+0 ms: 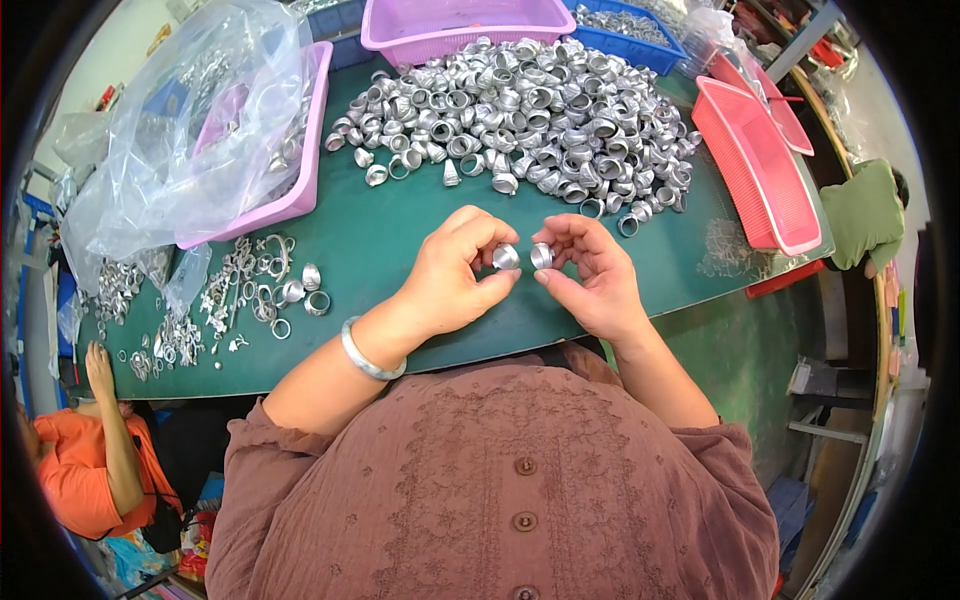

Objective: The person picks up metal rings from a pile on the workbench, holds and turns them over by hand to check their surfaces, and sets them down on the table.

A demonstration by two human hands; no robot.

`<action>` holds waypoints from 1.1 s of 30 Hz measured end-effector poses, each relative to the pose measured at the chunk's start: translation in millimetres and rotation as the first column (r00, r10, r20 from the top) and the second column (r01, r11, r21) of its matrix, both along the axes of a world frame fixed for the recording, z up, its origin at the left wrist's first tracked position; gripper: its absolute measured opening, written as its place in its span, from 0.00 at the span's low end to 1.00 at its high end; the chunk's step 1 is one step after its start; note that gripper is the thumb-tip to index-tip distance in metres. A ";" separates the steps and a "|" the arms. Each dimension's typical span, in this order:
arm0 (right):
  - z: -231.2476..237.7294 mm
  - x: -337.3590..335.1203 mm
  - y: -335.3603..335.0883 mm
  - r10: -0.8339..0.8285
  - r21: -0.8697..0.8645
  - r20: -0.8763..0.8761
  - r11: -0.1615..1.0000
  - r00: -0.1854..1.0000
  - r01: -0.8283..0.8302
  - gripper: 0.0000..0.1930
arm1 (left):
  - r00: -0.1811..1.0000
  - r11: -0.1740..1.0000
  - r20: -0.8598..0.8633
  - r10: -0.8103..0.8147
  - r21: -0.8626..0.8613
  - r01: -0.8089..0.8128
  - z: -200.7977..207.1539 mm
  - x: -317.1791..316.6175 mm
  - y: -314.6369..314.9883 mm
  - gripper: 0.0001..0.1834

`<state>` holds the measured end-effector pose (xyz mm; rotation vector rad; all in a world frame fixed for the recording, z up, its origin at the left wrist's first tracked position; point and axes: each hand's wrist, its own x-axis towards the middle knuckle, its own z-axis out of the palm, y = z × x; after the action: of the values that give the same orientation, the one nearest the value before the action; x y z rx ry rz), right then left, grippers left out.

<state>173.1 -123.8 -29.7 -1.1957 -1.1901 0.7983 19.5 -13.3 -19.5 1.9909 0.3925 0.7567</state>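
Note:
Between the thumb and fingers of my left hand [462, 265] is a silver-coloured metal ring [506, 257]. My right hand [592, 275] pinches a second metal ring [541, 255] of the same look. The two rings face each other with a small gap, just above the green tabletop [370, 260]. Beyond my hands lies a large heap of similar metal rings [540, 110], a few strayed along its near edge. A pale bangle [366, 352] circles my left wrist.
A pink-purple tray [318, 150] with a clear plastic bag [190, 130] stands at left, near smaller metal pieces [240, 280]. At the back are a pink basin [470, 20] and blue tray [640, 45]; at right, a red basket [760, 165]. Two people sit nearby, left and right.

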 end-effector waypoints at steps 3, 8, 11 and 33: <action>2.2 0.2 0.2 -0.068 0.030 0.146 0.998 0.987 0.064 0.24 | 0.998 1.000 -0.055 -0.028 -0.001 0.028 -4.7 0.2 1.9 0.16; 6.6 -3.0 0.9 -0.165 0.105 0.328 0.985 0.930 0.137 0.24 | 0.967 0.687 0.173 -0.188 -0.681 0.256 -7.7 0.1 4.4 0.20; 6.6 -4.9 1.4 -0.198 0.147 0.332 0.977 0.922 0.157 0.24 | 0.936 0.554 0.286 -0.205 -0.755 0.351 -6.7 0.9 5.4 0.22; 28.9 -16.1 7.5 -0.128 0.239 0.534 0.971 0.836 -0.004 0.25 | 0.945 0.147 0.240 -0.224 -0.950 0.276 -2.0 0.4 -1.6 0.13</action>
<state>157.0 -116.3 -0.8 -1.2990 -1.6503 0.2458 19.9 -14.9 -21.5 0.6958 0.3538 0.1476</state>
